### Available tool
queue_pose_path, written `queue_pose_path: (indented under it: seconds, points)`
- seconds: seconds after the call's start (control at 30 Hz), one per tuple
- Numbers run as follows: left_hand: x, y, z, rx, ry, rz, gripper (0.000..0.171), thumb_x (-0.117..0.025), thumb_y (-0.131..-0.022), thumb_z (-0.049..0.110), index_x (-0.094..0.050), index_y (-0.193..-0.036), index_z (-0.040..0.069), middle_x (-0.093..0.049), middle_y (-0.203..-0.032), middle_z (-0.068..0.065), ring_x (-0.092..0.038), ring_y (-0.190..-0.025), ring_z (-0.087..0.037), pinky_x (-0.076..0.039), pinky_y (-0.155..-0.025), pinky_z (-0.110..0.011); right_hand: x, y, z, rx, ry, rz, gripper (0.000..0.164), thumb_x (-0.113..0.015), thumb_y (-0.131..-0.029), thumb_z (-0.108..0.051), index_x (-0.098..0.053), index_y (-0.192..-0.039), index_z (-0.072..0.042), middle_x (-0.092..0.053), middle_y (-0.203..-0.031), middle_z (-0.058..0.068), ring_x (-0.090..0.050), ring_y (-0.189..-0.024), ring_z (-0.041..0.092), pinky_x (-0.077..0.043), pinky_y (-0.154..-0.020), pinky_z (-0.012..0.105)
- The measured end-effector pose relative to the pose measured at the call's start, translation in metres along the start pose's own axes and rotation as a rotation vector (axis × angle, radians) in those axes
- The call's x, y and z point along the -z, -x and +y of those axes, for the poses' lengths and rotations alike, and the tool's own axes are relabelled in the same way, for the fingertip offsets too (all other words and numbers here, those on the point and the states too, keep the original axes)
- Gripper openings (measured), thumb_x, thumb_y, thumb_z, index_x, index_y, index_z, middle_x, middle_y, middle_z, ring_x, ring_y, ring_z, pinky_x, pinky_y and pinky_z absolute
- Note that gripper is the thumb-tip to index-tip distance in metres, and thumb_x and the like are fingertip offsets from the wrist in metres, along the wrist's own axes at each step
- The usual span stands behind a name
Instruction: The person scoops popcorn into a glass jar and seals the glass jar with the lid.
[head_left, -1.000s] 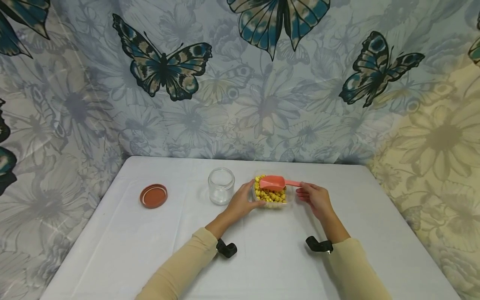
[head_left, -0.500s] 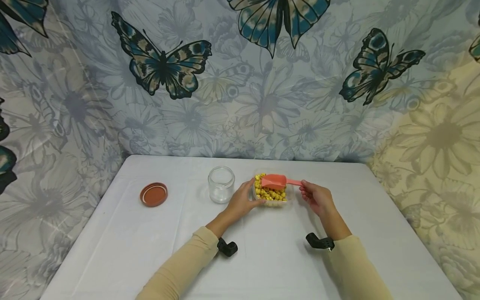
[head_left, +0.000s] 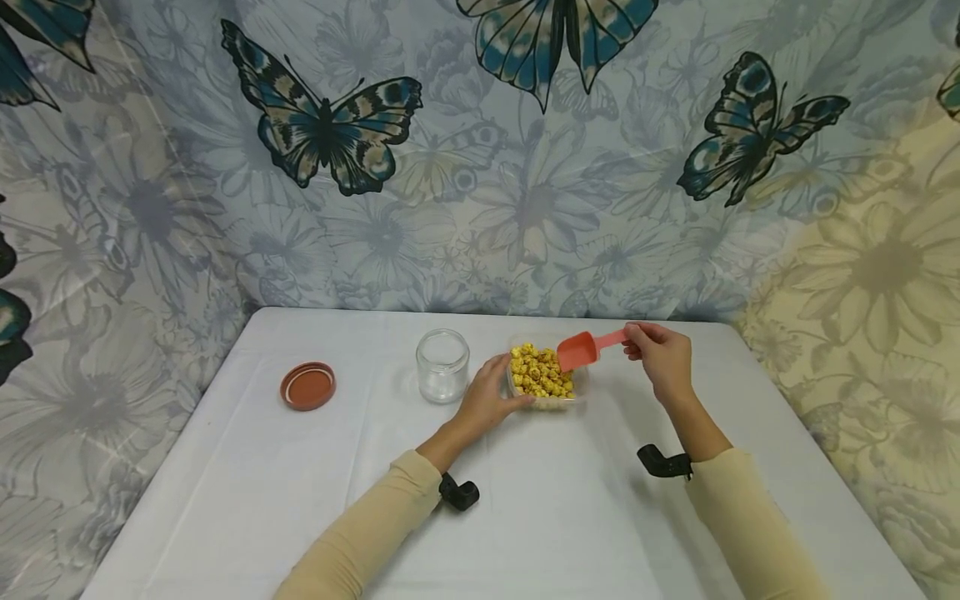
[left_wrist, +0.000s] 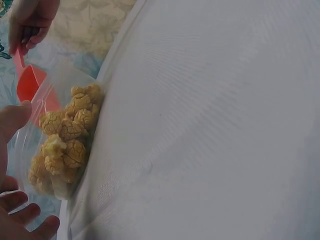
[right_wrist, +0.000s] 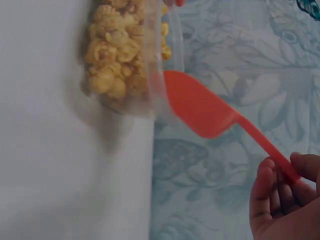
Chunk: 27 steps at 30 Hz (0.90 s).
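A clear plastic container [head_left: 551, 403] of yellow caramel popcorn [head_left: 538, 372] stands on the table. My left hand [head_left: 486, 400] holds its left side, the thumb along the front and the fingers round the far side. By the end of its handle, my right hand [head_left: 663, 354] pinches a coral-red scoop [head_left: 577, 351]. The scoop [right_wrist: 200, 102] is tilted, its lip dipping at the container's right rim, its handle raised. In the left wrist view the scoop [left_wrist: 31, 82] shows partly behind the clear wall. Whether popcorn lies in the scoop I cannot tell.
Left of the container stands an uncovered glass jar [head_left: 442, 367], close to my left fingers. Farther left lies a round brown lid [head_left: 307, 386]. A white cloth covers the table [head_left: 555, 517], and a butterfly-patterned backdrop [head_left: 480, 208] rises behind its far edge.
My right hand has moved right and up, lifting the handle. The scoop has shifted from lying across the popcorn to tilting at the container's right edge. My left hand stays on the container.
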<state>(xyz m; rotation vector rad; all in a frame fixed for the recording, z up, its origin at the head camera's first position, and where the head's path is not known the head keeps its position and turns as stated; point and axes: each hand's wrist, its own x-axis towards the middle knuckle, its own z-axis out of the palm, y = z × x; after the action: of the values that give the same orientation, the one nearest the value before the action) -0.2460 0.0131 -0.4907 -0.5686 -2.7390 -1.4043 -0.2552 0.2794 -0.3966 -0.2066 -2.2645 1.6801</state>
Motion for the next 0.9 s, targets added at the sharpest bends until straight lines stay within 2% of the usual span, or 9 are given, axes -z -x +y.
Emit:
queue_pose_path:
  seconds: [0.13, 0.23, 0.33, 0.43, 0.53, 0.67, 0.8, 0.9]
  points:
    - [0.0, -0.001, 0.001, -0.004, 0.002, 0.009, 0.085, -0.074, -0.084, 0.041, -0.036, -0.149, 0.002, -0.035, -0.155, -0.017, -0.036, -0.142, -0.036, -0.036, -0.114, -0.05, 0.0, -0.003, -0.015, 0.214, 0.224, 0.002, 0.034, -0.062, -0.096, -0.021, -0.069, -0.108, 0.011, -0.07, -0.075, 0.004, -0.057, -0.059, -0.005, -0.05, -0.056, 0.01]
    - [-0.001, -0.001, 0.002, -0.005, 0.009, 0.005, 0.085, -0.074, -0.085, 0.041, -0.036, -0.149, 0.002, -0.034, -0.155, -0.017, -0.035, -0.143, -0.035, -0.035, -0.115, -0.05, -0.005, -0.003, -0.023, 0.332, 0.386, -0.001, 0.03, -0.062, -0.096, -0.018, -0.071, -0.104, 0.009, -0.07, -0.08, 0.022, -0.054, -0.059, -0.002, -0.046, -0.053, 0.011]
    - [-0.003, -0.001, 0.003, -0.007, 0.018, 0.0, 0.084, -0.074, -0.085, 0.041, -0.036, -0.149, 0.001, -0.034, -0.155, -0.018, -0.035, -0.143, -0.036, -0.035, -0.115, -0.05, -0.012, -0.004, -0.027, 0.426, 0.515, -0.035, 0.025, -0.061, -0.095, -0.012, -0.071, -0.102, 0.01, -0.07, -0.079, 0.025, -0.053, -0.058, 0.009, -0.042, -0.051, 0.017]
    - [-0.004, 0.0, 0.005, -0.003, 0.025, 0.002, 0.084, -0.074, -0.085, 0.041, -0.036, -0.149, 0.002, -0.035, -0.155, -0.017, -0.035, -0.143, -0.035, -0.035, -0.115, -0.049, -0.018, -0.006, -0.025, 0.451, 0.579, -0.082, 0.023, -0.06, -0.095, -0.009, -0.071, -0.099, 0.011, -0.069, -0.077, 0.024, -0.053, -0.059, 0.021, -0.041, -0.051, 0.024]
    - [-0.005, 0.0, 0.006, 0.002, 0.016, 0.001, 0.084, -0.074, -0.085, 0.042, -0.036, -0.149, 0.002, -0.035, -0.155, -0.016, -0.036, -0.142, -0.035, -0.036, -0.115, -0.048, -0.02, -0.008, -0.019, 0.359, 0.576, -0.117, 0.025, -0.058, -0.097, -0.011, -0.071, -0.099, 0.009, -0.069, -0.078, 0.023, -0.06, -0.062, 0.024, -0.045, -0.054, 0.025]
    - [-0.005, 0.0, 0.007, 0.005, 0.007, 0.0, 0.084, -0.074, -0.085, 0.042, -0.036, -0.149, 0.003, -0.036, -0.155, -0.015, -0.036, -0.142, -0.034, -0.036, -0.115, -0.047, -0.017, -0.009, -0.008, 0.115, 0.495, -0.147, 0.031, -0.055, -0.099, -0.018, -0.07, -0.106, 0.008, -0.071, -0.083, 0.02, -0.062, -0.064, 0.014, -0.05, -0.057, 0.022]
    - [-0.004, 0.0, 0.007, 0.011, -0.004, 0.0, 0.084, -0.074, -0.084, 0.042, -0.037, -0.149, 0.003, -0.036, -0.155, -0.014, -0.036, -0.143, -0.033, -0.035, -0.116, -0.046, -0.018, -0.007, 0.004, -0.122, 0.322, -0.136, 0.035, -0.055, -0.1, -0.021, -0.065, -0.115, 0.009, -0.068, -0.078, 0.01, -0.058, -0.06, 0.004, -0.052, -0.058, 0.019]
    - [-0.004, 0.0, 0.007, 0.01, -0.016, -0.002, 0.084, -0.074, -0.085, 0.042, -0.036, -0.149, 0.003, -0.036, -0.155, -0.014, -0.036, -0.143, -0.032, -0.035, -0.115, -0.046, -0.02, -0.004, 0.013, -0.254, 0.178, -0.075, 0.036, -0.054, -0.1, -0.02, -0.061, -0.121, 0.009, -0.064, -0.073, -0.002, -0.057, -0.058, 0.001, -0.053, -0.058, 0.016]
